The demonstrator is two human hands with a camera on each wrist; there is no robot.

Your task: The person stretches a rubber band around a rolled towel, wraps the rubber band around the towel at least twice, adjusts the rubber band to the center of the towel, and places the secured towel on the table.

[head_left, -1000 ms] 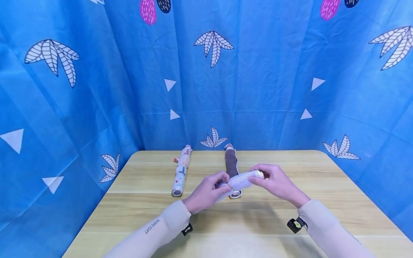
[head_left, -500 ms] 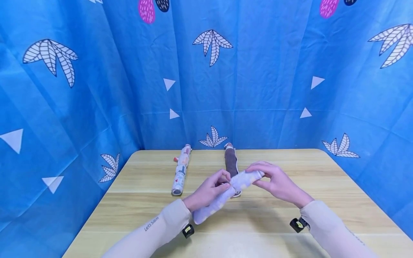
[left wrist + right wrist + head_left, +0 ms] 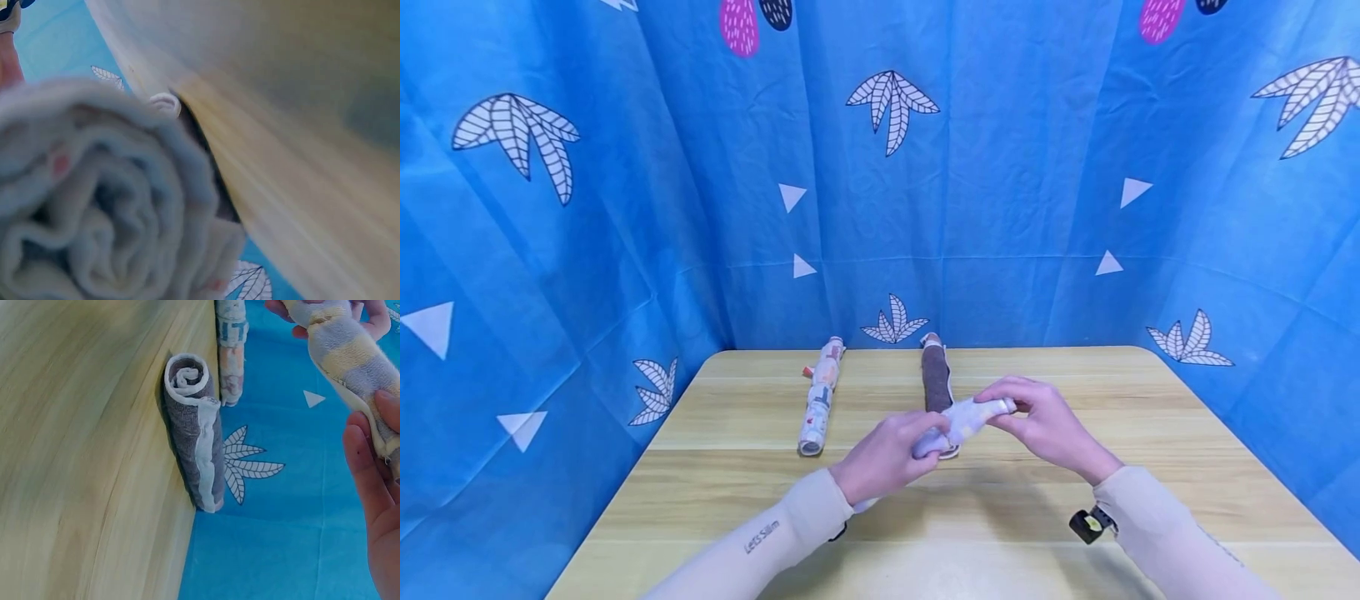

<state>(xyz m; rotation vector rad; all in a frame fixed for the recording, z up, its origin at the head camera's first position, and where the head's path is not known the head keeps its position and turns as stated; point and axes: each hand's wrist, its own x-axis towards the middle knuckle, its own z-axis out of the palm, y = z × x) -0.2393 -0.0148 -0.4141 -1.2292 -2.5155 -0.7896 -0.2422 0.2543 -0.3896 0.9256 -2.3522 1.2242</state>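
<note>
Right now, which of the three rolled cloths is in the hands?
The lavender-and-yellow roll, held by the left hand and right hand; the white-edged dark roll and multicoloured printed roll lie on the table.

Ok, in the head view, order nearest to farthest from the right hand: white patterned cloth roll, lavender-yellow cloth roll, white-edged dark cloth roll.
1. Lavender-yellow cloth roll: held by the right hand.
2. Dark cloth roll: left, on the table.
3. White patterned cloth roll: farther left.
</note>
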